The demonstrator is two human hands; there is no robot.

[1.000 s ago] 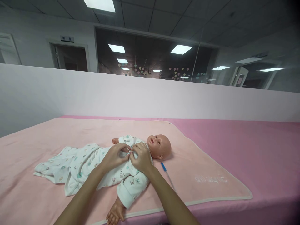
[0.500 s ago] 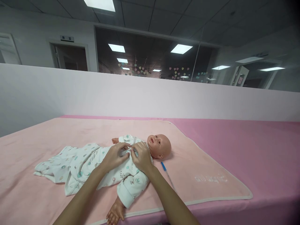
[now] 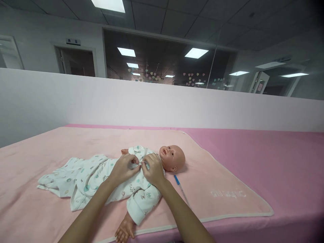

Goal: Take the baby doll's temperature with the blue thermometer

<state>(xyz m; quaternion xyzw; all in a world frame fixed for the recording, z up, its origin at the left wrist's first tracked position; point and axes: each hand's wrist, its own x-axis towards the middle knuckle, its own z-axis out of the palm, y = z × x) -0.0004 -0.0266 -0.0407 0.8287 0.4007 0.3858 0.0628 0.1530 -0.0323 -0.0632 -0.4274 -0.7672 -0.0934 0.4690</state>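
Note:
A baby doll (image 3: pixel 172 158) lies on its back on a pale pink blanket (image 3: pixel 215 182), head to the right. It wears a white printed romper (image 3: pixel 86 177) that trails off to the left. My left hand (image 3: pixel 124 168) and my right hand (image 3: pixel 153 170) meet on the doll's chest, both pinching the romper's front edges together near the neck. One bare doll hand (image 3: pixel 125 231) sticks out of a sleeve near the blanket's front edge.
A thin blue-tipped stick (image 3: pixel 181 190), like a thermometer, lies on the blanket just right of my right forearm. The blanket rests on a pink-covered table (image 3: pixel 278 162). A white partition wall (image 3: pixel 162 104) runs behind the table.
My fingers have shifted slightly up the doll's chest toward its neck, still pinching the romper's front. Nothing else has moved.

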